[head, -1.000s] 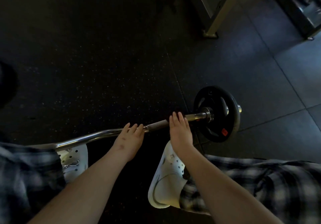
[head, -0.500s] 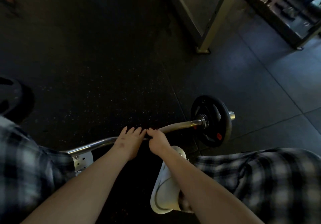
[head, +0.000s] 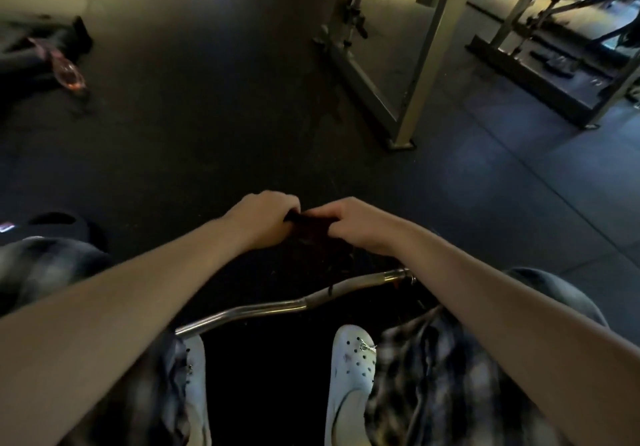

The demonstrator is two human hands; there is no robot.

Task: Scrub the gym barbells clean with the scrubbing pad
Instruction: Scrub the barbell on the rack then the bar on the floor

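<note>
Your left hand and right hand grip the dark pad between them. The bar lies at 6 o'clock; lower the pad onto it and scrub.

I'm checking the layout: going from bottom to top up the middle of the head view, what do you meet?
White shoe → curved bar → dark pad gripped by left hand and right hand → metal frame

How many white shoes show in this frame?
2. The left shoe is at the lower left, partly hidden under the forearm and plaid cloth. The right shoe is right of centre, its toe near the barbell. No others show.
</note>
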